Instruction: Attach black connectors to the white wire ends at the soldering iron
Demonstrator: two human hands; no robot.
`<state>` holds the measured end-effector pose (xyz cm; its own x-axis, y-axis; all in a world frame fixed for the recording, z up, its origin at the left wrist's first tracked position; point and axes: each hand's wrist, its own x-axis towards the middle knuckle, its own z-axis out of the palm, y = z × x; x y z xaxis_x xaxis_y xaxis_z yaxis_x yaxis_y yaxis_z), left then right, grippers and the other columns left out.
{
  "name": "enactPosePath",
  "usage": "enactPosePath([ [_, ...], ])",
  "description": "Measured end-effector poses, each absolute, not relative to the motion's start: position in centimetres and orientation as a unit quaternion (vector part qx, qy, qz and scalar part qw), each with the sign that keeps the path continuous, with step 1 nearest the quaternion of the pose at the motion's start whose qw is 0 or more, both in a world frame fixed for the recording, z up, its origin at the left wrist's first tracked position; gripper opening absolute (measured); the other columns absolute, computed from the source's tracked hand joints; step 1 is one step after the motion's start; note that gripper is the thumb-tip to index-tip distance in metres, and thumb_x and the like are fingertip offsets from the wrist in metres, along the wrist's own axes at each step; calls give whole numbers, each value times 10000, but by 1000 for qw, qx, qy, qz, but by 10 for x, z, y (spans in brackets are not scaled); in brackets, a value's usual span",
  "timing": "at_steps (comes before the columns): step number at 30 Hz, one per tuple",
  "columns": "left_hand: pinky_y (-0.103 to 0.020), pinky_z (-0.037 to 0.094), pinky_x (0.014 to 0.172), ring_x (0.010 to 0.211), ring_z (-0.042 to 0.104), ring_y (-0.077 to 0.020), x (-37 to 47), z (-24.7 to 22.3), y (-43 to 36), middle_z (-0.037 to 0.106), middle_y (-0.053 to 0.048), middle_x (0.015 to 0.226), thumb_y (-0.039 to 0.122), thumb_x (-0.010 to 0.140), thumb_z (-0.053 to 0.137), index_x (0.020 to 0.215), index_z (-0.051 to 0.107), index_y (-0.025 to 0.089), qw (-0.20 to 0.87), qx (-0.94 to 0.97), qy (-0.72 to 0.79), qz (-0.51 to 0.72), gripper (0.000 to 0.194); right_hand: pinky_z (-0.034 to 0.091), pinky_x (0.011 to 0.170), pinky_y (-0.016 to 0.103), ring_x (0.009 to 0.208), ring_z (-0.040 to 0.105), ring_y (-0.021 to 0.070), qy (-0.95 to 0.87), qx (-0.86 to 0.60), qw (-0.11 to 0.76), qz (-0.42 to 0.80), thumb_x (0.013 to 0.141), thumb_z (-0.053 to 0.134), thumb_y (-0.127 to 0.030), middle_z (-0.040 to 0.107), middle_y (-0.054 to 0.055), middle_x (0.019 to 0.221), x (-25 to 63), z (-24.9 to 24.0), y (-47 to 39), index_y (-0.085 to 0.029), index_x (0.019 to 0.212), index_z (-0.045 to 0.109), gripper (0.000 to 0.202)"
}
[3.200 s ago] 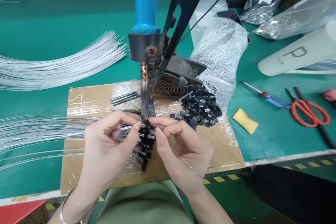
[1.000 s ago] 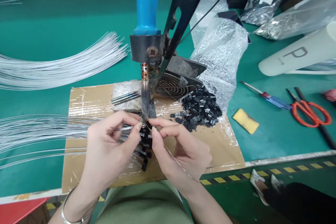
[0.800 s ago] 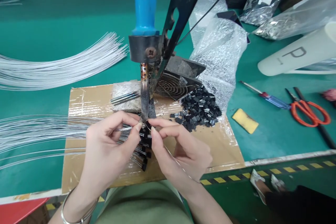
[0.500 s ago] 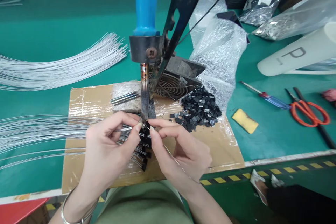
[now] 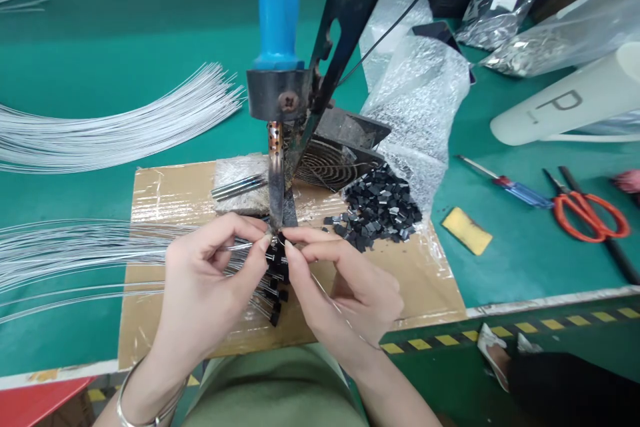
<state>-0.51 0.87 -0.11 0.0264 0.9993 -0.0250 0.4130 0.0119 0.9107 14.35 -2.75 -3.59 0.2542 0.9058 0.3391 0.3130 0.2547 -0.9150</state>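
The left hand (image 5: 213, 280) pinches a white wire (image 5: 239, 246) between thumb and forefinger. The right hand (image 5: 345, 280) pinches a thin strand (image 5: 345, 320), which trails back over it towards the wrist. The two sets of fingertips nearly meet, and the iron (image 5: 277, 193) points down between them; whether its tip touches the wire cannot be told. The wire's end is at the left fingertips, just under that tip. More wires (image 5: 90, 247) run beneath the left hand, their black ends (image 5: 275, 307) showing between the hands. Rods (image 5: 239, 187) lie just beyond the left fingers, and a bundle (image 5: 150, 127) of white wires farther off. Beyond the right hand are a fan (image 5: 333, 160) and a pile of black pieces (image 5: 385, 207); to its right, on the counter (image 5: 500, 267), a sponge (image 5: 467, 231), a screwdriver (image 5: 525, 193) and, farther out, scissors (image 5: 585, 217). Cardboard (image 5: 160, 197) lies under both hands.
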Motion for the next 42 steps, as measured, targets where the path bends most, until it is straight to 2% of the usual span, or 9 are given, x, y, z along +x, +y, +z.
enactPosePath([
  [15,-225,435,542,751,697,-155,-6,-1,10,792,3,844,167,865,751,770,749,226,413,595,591,356,112,674,826,293,893,835,189,-554,-534,578,273,911,733,-41,857,52,1029,143,-41,-28,-225,904,700,187],
  [18,-233,370,489,629,608,-125,-7,-4,10,792,2,839,182,869,739,770,748,218,399,607,593,348,106,658,854,327,917,817,194,-523,-553,576,299,938,724,-83,842,49,1024,148,-41,-29,-221,888,693,150],
  [21,-248,309,448,495,431,-80,-10,-9,8,793,27,853,189,891,728,785,742,220,375,619,602,337,112,582,607,253,629,706,134,-433,-622,592,274,971,727,-174,730,-28,739,164,-42,-29,-217,929,686,72],
  [24,-266,486,639,682,622,-126,-17,-15,5,794,20,896,186,917,734,820,758,234,340,663,581,329,111,419,429,211,441,511,84,-318,-638,636,296,1006,712,-337,559,-68,575,193,-49,-30,-190,815,703,241],
  [27,-364,523,936,1012,697,-211,-25,-17,-2,803,-19,1005,186,935,750,969,804,243,283,716,555,316,87,575,544,278,618,674,153,-244,-609,670,347,966,674,-580,739,50,767,222,-63,-34,-158,852,814,459],
  [30,-383,516,948,1021,687,-215,-36,-12,-6,797,-19,1044,174,939,760,1036,799,253,234,734,555,313,131,632,591,353,766,754,235,-229,-614,658,372,950,585,-679,809,115,878,235,-75,-37,-157,914,850,587],
  [34,-379,525,948,948,704,-207,-63,-4,21,793,0,987,221,943,767,938,785,250,129,741,570,331,34,641,700,414,746,782,256,-251,-625,642,366,990,541,-668,809,98,820,229,-83,-36,-159,932,826,587],
  [37,-376,518,932,966,687,-240,-88,-4,74,786,-39,964,352,1001,691,998,792,198,-1,755,622,210,185,614,738,398,740,776,244,-286,-630,636,342,1037,488,-654,792,84,794,222,-84,-35,-155,956,800,595],
  [42,-419,461,1082,1065,586,-252,-117,-17,161,700,-82,1004,392,1040,625,1205,739,63,24,776,619,120,385,513,633,305,621,654,171,-414,-661,576,247,1068,571,-451,709,29,679,219,-80,-43,-186,836,815,428],
])
